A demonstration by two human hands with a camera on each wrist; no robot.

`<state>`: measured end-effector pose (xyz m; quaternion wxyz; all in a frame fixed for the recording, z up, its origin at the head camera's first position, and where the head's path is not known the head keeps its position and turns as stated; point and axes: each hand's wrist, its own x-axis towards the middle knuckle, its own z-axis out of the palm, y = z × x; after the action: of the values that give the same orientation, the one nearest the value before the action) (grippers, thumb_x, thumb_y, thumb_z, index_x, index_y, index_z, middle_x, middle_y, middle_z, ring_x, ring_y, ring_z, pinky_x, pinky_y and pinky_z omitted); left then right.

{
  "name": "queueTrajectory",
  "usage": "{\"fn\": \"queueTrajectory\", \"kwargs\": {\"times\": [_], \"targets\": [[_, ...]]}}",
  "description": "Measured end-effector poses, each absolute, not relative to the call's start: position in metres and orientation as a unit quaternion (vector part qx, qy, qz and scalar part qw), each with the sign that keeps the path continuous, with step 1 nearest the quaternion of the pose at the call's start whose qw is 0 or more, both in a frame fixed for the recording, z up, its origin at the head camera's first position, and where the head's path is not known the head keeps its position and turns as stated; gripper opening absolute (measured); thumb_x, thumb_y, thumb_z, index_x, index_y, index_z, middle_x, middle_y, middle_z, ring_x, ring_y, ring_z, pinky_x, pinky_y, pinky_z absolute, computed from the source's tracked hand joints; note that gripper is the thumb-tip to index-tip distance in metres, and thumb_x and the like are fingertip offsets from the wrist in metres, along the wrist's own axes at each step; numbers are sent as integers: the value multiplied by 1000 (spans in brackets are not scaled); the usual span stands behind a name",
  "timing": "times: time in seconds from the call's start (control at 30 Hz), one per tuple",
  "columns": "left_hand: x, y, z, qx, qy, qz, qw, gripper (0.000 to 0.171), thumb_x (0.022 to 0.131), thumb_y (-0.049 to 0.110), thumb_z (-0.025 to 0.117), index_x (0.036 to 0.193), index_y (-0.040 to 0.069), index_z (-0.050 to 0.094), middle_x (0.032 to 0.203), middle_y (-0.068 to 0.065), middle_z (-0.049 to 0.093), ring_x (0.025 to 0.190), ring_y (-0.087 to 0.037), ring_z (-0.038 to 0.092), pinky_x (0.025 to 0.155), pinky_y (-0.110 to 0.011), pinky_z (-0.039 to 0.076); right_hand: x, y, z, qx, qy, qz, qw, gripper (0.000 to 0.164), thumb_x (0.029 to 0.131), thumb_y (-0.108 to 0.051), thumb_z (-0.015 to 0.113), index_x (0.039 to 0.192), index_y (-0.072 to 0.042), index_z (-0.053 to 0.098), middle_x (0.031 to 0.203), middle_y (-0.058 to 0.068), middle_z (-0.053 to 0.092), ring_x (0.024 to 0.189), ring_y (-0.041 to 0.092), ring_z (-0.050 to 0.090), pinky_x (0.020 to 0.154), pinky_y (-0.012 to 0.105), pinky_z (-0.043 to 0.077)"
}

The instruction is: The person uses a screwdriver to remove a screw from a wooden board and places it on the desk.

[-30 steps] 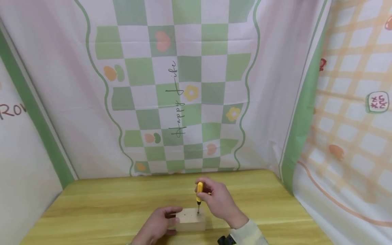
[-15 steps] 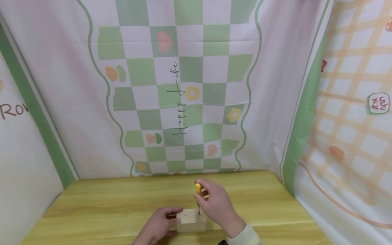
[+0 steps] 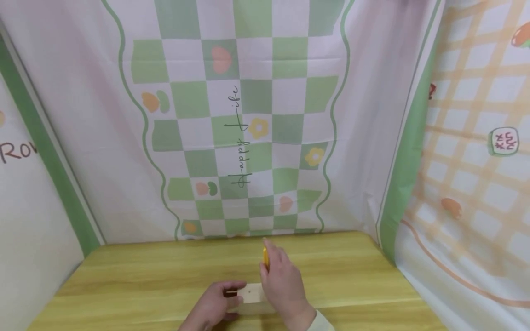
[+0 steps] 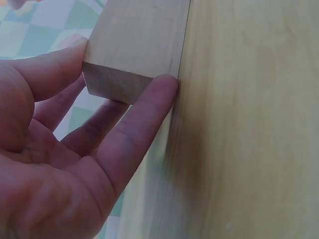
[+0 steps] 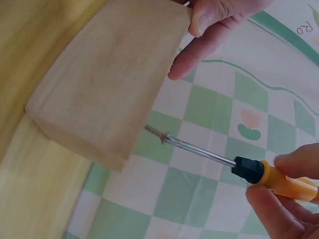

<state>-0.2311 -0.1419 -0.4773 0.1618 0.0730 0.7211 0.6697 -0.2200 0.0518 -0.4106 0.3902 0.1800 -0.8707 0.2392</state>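
Note:
A pale wooden block [image 3: 250, 298] lies on the table, a small dark hole or mark showing in its top. My left hand [image 3: 213, 301] grips its left end; in the left wrist view, thumb and fingers [image 4: 142, 129] pinch opposite edges. Above the block's right end, my right hand [image 3: 285, 287] holds a screwdriver [image 5: 289, 185] with a yellow handle, black collar and steel shaft. Its tip meets the head of a screw [image 5: 156, 133], whose threaded part stands out of the block's top face. From the head, the right hand covers the screw and most of the screwdriver.
The wood-grain table [image 3: 145, 271] extends around both hands. Behind it hangs a green-and-white checked cloth [image 3: 254, 161]. Another cloth with orange checks [image 3: 468, 151] hangs on the right, and a pale sheet [image 3: 37, 197] on the left.
My right hand has turned around the screwdriver, its wrist swinging left and its back now over the block's right end. The yellow handle is mostly hidden. The left hand keeps its place.

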Motion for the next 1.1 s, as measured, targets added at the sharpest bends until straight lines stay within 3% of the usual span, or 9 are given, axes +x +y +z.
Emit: {"fn": "queueTrajectory", "kwargs": {"times": [0.37, 0.6, 0.8, 1.1], "targets": [[-233, -143, -479, 71, 725, 665, 163, 36, 93, 1, 67, 129, -1, 63, 119, -13, 62, 97, -27, 63, 72, -44, 60, -218, 52, -397, 156, -901, 257, 312, 40, 80, -4, 81, 114, -3, 59, 89, 12, 68, 71, 25, 67, 59, 34, 59], [-234, -144, -479, 72, 729, 661, 166, 36, 93, 2, 68, 129, -1, 64, 121, -15, 61, 99, -29, 63, 71, -44, 60, -224, 68, -380, 148, -902, 367, 172, 25, 85, -14, 79, 107, -12, 67, 88, 1, 70, 72, 12, 64, 57, 26, 54], [-233, -145, -479, 78, 725, 664, 165, 38, 93, 2, 68, 130, -2, 63, 121, -15, 62, 100, -29, 63, 73, -45, 60, -239, 88, -374, 193, -881, 429, 54, 13, 88, -13, 77, 97, -17, 68, 82, -6, 66, 68, 12, 62, 54, 27, 54], [-233, -143, -479, 83, 726, 663, 162, 38, 93, 1, 67, 130, -3, 62, 120, -18, 62, 98, -30, 64, 72, -45, 60, -250, 101, -369, 258, -858, 444, -6, 11, 89, -8, 73, 86, -16, 66, 75, -2, 67, 67, 19, 64, 55, 32, 54]]}}
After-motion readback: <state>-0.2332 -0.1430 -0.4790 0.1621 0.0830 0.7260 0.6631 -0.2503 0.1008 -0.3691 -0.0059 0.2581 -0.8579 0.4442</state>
